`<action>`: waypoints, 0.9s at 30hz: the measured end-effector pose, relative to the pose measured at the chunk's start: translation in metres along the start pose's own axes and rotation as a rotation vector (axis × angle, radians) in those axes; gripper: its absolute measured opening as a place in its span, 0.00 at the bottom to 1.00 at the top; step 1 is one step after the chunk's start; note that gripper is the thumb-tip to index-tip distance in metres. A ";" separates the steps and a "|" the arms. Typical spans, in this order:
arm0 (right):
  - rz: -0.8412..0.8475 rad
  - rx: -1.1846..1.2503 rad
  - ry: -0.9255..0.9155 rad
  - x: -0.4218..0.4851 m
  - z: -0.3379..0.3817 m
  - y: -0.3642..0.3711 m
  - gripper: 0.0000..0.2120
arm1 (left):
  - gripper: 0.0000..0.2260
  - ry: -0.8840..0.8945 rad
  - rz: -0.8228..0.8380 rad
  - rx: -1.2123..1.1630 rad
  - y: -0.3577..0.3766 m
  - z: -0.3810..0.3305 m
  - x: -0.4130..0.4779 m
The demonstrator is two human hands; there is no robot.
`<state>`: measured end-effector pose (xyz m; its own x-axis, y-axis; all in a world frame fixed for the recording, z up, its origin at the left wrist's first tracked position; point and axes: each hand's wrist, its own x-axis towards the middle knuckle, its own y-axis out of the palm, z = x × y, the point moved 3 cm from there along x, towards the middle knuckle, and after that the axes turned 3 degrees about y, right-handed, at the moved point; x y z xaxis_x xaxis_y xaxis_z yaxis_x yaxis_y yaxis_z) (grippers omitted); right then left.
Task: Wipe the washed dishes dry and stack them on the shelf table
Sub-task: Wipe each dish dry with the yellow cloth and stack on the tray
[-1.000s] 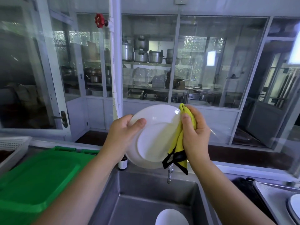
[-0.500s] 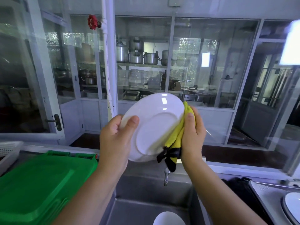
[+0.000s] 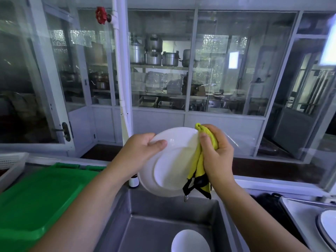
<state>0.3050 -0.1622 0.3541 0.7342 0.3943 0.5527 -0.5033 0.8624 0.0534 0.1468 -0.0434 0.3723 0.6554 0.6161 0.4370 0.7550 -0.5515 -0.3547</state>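
A white plate (image 3: 169, 164) is held upright over the steel sink (image 3: 163, 224), its underside toward me. My left hand (image 3: 140, 151) grips its upper left rim, thumb across the back. My right hand (image 3: 216, 157) grips a yellow cloth with black trim (image 3: 198, 166) and presses it against the plate's right edge. Another white dish (image 3: 190, 241) lies in the sink basin below. At the far right a white plate (image 3: 329, 226) rests on a steel surface (image 3: 298, 211).
A green plastic lid (image 3: 36, 197) covers the counter to the left, with a white basket (image 3: 11, 164) behind it. A small bottle (image 3: 134, 181) stands at the sink's back edge beside the tap (image 3: 185, 198). Glass partitions lie ahead, with a white pipe (image 3: 121, 70).
The plate has turned in my hands and sits a little lower in view. My right hand with the cloth has slid along the plate's right rim. The view tilted down slightly.
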 end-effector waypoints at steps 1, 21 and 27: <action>0.003 -0.044 -0.049 -0.001 -0.001 -0.002 0.08 | 0.14 0.009 0.000 -0.010 0.003 0.000 -0.003; -0.039 -0.190 -0.084 -0.019 -0.063 -0.023 0.28 | 0.07 -0.020 -0.510 -0.567 0.043 -0.011 0.008; -0.035 -0.416 -0.178 0.018 -0.053 -0.036 0.27 | 0.09 -0.027 -0.484 -0.472 0.062 -0.001 0.003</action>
<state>0.3607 -0.1698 0.3185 0.6389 0.3336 0.6932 -0.2274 0.9427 -0.2441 0.1952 -0.0762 0.3521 0.2510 0.8660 0.4325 0.8769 -0.3927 0.2773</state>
